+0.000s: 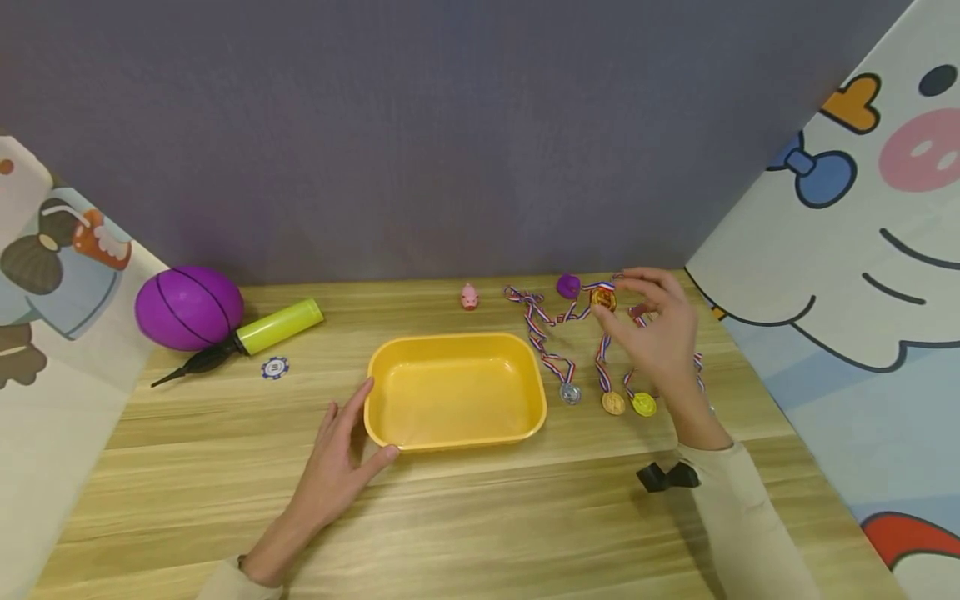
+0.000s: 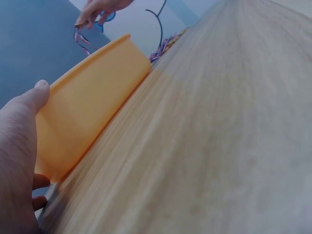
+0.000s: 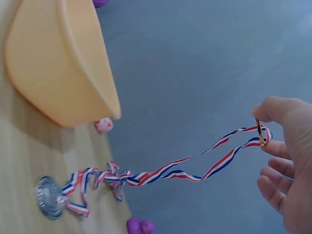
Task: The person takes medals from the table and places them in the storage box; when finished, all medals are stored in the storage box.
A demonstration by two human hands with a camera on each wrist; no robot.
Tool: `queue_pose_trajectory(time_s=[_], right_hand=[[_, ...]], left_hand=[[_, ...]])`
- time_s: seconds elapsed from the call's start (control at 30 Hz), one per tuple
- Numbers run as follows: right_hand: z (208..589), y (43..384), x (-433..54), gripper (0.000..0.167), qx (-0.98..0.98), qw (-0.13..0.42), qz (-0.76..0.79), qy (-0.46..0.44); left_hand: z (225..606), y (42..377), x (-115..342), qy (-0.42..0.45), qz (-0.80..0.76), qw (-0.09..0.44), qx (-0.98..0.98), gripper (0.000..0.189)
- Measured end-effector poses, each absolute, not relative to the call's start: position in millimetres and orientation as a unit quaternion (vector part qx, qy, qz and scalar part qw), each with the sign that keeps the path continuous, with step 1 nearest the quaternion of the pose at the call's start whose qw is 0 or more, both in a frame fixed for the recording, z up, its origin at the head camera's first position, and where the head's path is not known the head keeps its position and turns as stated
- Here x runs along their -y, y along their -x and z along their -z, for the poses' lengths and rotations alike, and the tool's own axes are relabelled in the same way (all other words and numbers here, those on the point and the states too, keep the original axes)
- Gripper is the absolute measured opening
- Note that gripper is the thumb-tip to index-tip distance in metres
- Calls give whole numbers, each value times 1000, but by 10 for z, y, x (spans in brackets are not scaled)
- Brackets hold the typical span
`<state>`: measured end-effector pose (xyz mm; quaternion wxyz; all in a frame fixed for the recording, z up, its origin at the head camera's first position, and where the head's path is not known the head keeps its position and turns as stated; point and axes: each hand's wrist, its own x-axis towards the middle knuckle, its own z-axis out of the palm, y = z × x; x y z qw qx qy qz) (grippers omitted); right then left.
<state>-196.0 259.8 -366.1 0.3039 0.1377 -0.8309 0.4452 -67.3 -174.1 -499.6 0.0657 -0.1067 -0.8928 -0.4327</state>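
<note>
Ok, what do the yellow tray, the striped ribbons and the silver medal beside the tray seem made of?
Yellow tray: likely smooth, semi-glossy plastic, given the moulded rim and soft highlights. Striped ribbons: probably woven fabric; they fold and twist loosely. Silver medal: shiny and metallic-looking with bright glints, though plated plastic is possible.

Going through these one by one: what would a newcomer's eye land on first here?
Probably the big yellow tray in the middle of the wooden table, with the left hand touching its near left corner. Next comes the purple ball at the table's far left, beside a yellow-green pump. To the tray's right, the right hand pinches a gold-coloured medal above other ribboned medals.
</note>
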Motion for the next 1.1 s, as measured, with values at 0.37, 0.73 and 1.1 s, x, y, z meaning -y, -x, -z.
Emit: queue_pose_trajectory(time_s=[0.37, 0.73, 1.1], right_hand=[[3417, 2089, -2500, 30, 821, 319, -457, -123], [3203, 2184, -2395, 34, 807, 339, -466, -130], [3093, 2220, -2349, 32, 783, 331, -510, -133]], left_hand=[[5000, 674, 1748, 108, 430, 64, 894, 100], [5003, 666, 1746, 107, 431, 64, 894, 100], [5010, 665, 1746, 103, 433, 60, 894, 101]])
